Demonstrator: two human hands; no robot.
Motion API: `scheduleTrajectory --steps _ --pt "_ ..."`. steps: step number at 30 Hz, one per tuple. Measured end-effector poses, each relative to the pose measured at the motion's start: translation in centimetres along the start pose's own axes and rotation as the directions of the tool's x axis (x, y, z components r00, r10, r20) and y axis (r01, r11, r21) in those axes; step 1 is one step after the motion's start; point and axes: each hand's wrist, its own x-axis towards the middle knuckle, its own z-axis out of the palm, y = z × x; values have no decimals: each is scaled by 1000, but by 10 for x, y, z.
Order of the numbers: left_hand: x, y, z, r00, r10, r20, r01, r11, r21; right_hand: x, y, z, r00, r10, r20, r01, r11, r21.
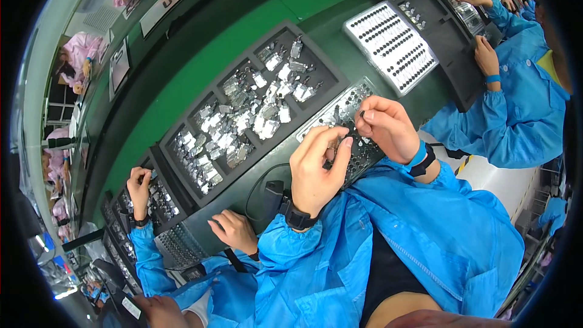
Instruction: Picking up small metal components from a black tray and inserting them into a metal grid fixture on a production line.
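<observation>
Thumb and forefinger of the right hand [388, 130] pinch a small black piece [362, 113] over a clear plastic tray [333, 109] of small dark parts [358, 158], likely so a dropped piece lands safely. Just beside it, the left hand [319, 167] holds thumb and fingertips close together; whether they grip anything, I cannot tell. Beyond lies a dark grey compartmented tray [325, 56] of silver metal parts [267, 123], its dividers presumably keeping batches apart. A white rectangular tray [401, 89] beyond the right hand spaces black round pieces [370, 16] in rows, perhaps for easy picking.
</observation>
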Motion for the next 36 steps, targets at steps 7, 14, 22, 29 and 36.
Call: scheduleTrajectory --steps 7,14,22,29,36 --pt "-7 3 5 999 40 -31 -40 999 11 -5 -3 2 997 -18 74 19 1000 -3" --pt "-4 6 4 997 75 -31 -73 995 72 -4 -3 2 995 -21 100 31 995 -97" --pt "-11 4 -3 974 228 10 -220 927 304 -2 -36 5 816 -320 482 576 377 -725" --pt "-13 5 -4 971 240 16 -234 928 291 -6 -37 7 798 -326 507 597 318 -736" --pt "-16 4 -4 970 241 17 -236 929 286 -10 -39 12 851 -268 452 523 357 -774"
